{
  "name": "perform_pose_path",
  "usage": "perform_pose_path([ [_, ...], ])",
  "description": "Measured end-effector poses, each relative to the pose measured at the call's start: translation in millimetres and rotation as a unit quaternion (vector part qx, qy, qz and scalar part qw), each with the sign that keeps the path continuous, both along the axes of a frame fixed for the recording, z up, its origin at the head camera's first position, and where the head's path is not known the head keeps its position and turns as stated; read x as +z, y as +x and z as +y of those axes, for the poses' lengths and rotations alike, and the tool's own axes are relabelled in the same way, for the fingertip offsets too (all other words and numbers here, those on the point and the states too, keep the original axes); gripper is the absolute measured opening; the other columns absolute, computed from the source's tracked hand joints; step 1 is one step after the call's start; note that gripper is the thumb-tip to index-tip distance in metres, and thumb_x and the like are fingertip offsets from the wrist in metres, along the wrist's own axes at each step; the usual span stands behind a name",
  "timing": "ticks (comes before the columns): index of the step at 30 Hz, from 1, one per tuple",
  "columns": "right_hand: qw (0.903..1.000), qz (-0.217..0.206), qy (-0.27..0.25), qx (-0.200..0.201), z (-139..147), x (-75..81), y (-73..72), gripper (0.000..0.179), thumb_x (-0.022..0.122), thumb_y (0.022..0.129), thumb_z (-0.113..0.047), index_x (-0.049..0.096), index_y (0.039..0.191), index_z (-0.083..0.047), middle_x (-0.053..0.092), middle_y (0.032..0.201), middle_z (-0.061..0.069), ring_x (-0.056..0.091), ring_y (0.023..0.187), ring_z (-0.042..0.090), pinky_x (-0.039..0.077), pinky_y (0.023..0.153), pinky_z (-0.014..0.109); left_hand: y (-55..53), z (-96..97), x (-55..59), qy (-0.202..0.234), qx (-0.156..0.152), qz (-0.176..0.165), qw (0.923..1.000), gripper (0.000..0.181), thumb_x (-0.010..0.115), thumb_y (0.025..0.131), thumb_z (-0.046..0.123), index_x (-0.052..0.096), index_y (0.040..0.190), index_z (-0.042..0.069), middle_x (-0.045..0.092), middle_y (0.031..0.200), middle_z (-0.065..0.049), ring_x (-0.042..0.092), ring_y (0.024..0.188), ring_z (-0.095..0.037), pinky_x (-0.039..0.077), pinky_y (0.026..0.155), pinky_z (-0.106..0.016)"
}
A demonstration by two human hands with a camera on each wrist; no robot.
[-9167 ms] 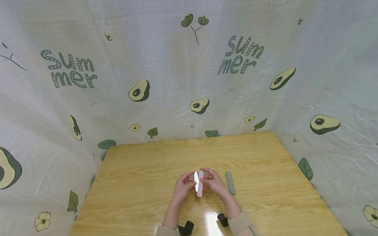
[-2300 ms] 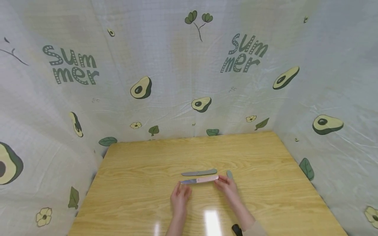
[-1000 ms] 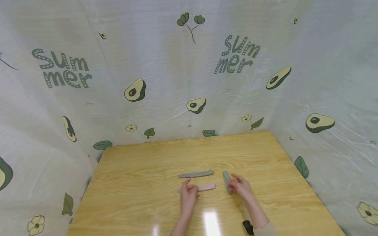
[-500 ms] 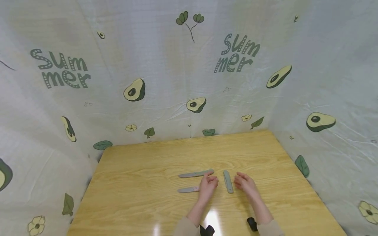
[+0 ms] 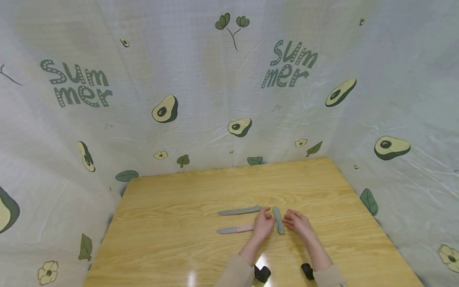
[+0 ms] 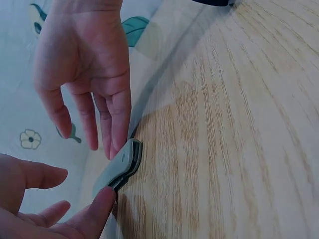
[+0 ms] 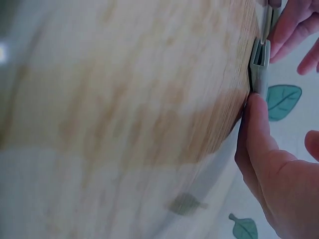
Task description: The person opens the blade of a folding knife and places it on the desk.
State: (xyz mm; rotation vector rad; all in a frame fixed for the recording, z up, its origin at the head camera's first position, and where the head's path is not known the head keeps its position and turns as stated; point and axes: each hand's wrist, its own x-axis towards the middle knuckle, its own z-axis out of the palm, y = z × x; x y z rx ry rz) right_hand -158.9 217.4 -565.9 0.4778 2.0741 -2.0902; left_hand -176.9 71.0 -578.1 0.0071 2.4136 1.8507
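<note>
A folded grey-green folding knife (image 5: 279, 220) lies on the table between the two hands. My left hand (image 5: 264, 224) is on its left side; in the left wrist view an outstretched fingertip (image 6: 105, 195) touches the knife's (image 6: 130, 153) edge. My right hand (image 5: 299, 223) is on the other side, fingers fairly straight; in the right wrist view its fingertips meet the knife (image 7: 260, 59) near one end. Neither hand grips it. A pink-handled folding knife (image 5: 229, 230) lies unfolded to the left, its handle end hidden by my left hand. Behind it lies an unfolded grey-green knife (image 5: 238, 211).
The wood-grain table (image 5: 172, 239) is enclosed by a pale cloth (image 5: 201, 71) printed with avocados and leaves, hanging at the back and sides. A dark wrist device (image 5: 263, 274) sits below the left wrist, and another dark device (image 5: 307, 271) below the right.
Earlier both hands held the pink knife half unfolded; then it was unfolded and laid down. My left hand has since moved right to the folded knife, while the right hand stays beside it.
</note>
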Motion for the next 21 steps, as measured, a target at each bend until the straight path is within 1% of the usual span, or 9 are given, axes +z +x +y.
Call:
perform_pose_path([
  [3,1.0000,0.000,-0.007,0.000,-1.2,0.4,-0.3,0.050,0.039,0.104,-0.010,0.026,0.142,0.019,0.039,0.135,0.043,0.063,0.105,0.027,0.056,0.089,0.029,-1.1,2.1,0.0,0.014,0.004,-0.006,0.9999,0.044,0.067,0.081,0.000,0.057,0.123,-0.005,0.068,0.091,-0.012,0.066,0.076,-0.020,0.058,0.067,-0.030],
  [5,1.0000,-0.001,-0.006,0.004,-1.9,1.1,-0.2,0.051,0.040,0.103,-0.010,0.025,0.143,0.019,0.038,0.136,0.043,0.063,0.106,0.028,0.056,0.089,0.029,-1.8,3.3,-0.6,0.029,0.007,-0.017,0.9994,0.045,0.065,0.081,-0.002,0.055,0.125,-0.006,0.068,0.089,-0.010,0.065,0.070,-0.017,0.056,0.062,-0.027],
  [7,1.0000,-0.001,-0.002,0.004,-2.3,1.6,-0.1,0.050,0.040,0.103,-0.009,0.026,0.143,0.018,0.038,0.136,0.043,0.062,0.108,0.030,0.056,0.090,0.030,-2.4,4.1,-1.6,0.036,0.009,-0.018,0.9992,0.045,0.064,0.081,-0.004,0.054,0.125,-0.007,0.067,0.087,-0.009,0.063,0.065,-0.015,0.055,0.058,-0.024],
  [10,1.0000,0.000,0.005,0.004,-2.8,2.7,0.6,0.050,0.041,0.103,-0.009,0.027,0.143,0.018,0.037,0.137,0.043,0.061,0.110,0.031,0.055,0.091,0.031,-3.8,5.5,-3.0,0.033,0.011,-0.012,0.9993,0.044,0.062,0.082,-0.006,0.054,0.125,-0.006,0.067,0.085,-0.007,0.061,0.066,-0.012,0.054,0.059,-0.022],
  [14,0.9999,0.008,0.015,-0.001,-3.9,3.5,1.8,0.049,0.043,0.103,-0.009,0.029,0.141,0.018,0.041,0.134,0.042,0.062,0.108,0.030,0.056,0.091,0.032,-6.6,7.6,-5.1,0.029,0.015,0.004,0.9995,0.043,0.063,0.082,-0.007,0.055,0.124,-0.006,0.066,0.083,-0.007,0.060,0.071,-0.011,0.055,0.064,-0.023],
  [16,0.9997,0.014,0.022,-0.002,-4.8,3.6,2.6,0.048,0.045,0.102,-0.006,0.031,0.140,0.018,0.046,0.130,0.041,0.063,0.105,0.029,0.056,0.090,0.032,-7.6,8.4,-5.5,0.048,0.016,0.001,0.9987,0.044,0.065,0.080,-0.009,0.056,0.123,-0.006,0.066,0.083,-0.008,0.061,0.071,-0.011,0.056,0.063,-0.023],
  [18,0.9993,0.018,0.032,-0.001,-6.0,4.3,3.6,0.048,0.048,0.100,-0.004,0.034,0.140,0.018,0.051,0.126,0.038,0.064,0.102,0.027,0.056,0.089,0.032,-8.0,8.3,-5.1,0.081,0.016,-0.009,0.9966,0.042,0.065,0.079,-0.012,0.057,0.121,-0.006,0.066,0.083,-0.011,0.061,0.069,-0.011,0.057,0.062,-0.024],
  [19,0.9991,0.020,0.037,0.000,-6.5,4.5,4.0,0.048,0.050,0.099,-0.004,0.035,0.139,0.018,0.054,0.124,0.037,0.064,0.102,0.026,0.057,0.089,0.032,-7.9,7.6,-4.3,0.099,0.013,-0.014,0.9949,0.042,0.065,0.079,-0.013,0.058,0.119,-0.007,0.065,0.082,-0.013,0.062,0.068,-0.011,0.058,0.061,-0.025],
  [21,0.9989,0.022,0.042,-0.001,-7.7,5.0,4.6,0.049,0.054,0.097,-0.003,0.037,0.139,0.017,0.058,0.121,0.034,0.066,0.099,0.024,0.057,0.088,0.033,-7.6,5.1,-3.2,0.137,0.008,-0.035,0.9899,0.040,0.065,0.079,-0.014,0.059,0.118,-0.007,0.065,0.083,-0.015,0.062,0.067,-0.011,0.059,0.061,-0.027],
])
